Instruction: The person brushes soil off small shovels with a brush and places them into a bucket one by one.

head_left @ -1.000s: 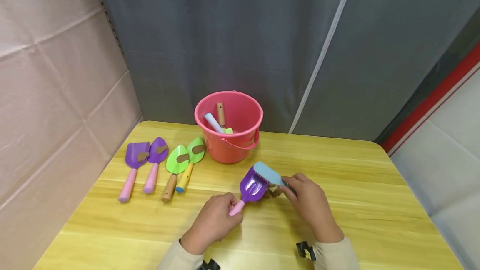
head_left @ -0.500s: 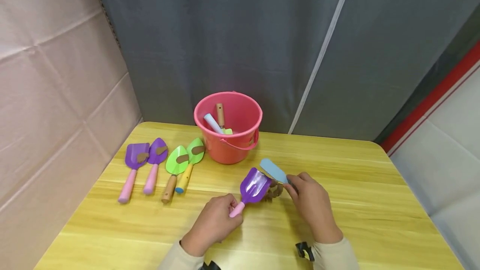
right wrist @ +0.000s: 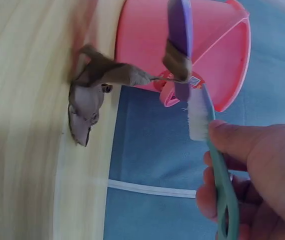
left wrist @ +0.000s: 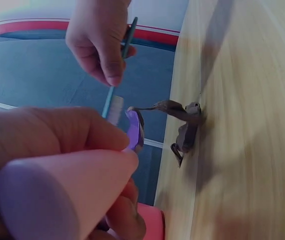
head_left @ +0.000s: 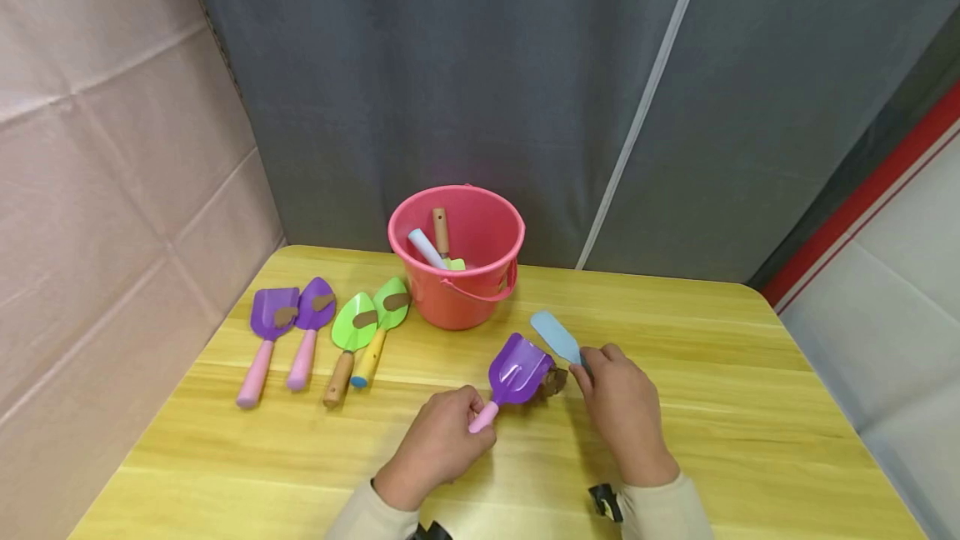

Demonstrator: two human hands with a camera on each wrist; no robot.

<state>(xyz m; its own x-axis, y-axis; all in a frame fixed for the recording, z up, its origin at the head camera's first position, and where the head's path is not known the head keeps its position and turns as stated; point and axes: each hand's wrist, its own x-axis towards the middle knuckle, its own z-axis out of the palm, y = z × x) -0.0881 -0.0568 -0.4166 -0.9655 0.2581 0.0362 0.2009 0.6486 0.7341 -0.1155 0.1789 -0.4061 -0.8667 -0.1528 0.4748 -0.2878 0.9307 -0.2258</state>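
My left hand grips the pink handle of a purple toy shovel, its blade tilted above the table. A small light-blue brush is pinched in my right hand, just right of the blade. White bristles show in the right wrist view, close to the blade's edge. Below the blade, crumpled brown stuff lies on the table, with a thin strand reaching up to the blade. A brown patch clings to the blade's underside.
Behind stands a red bucket with a few tool handles inside. Two purple shovels and two green trowels lie at the left, each bearing brown stuff. A grey curtain hangs behind the wooden table.
My right hand has drawn the brush off the shovel's blade, to the right and away from me. My left hand has shifted the shovel slightly right, over the brown stuff.
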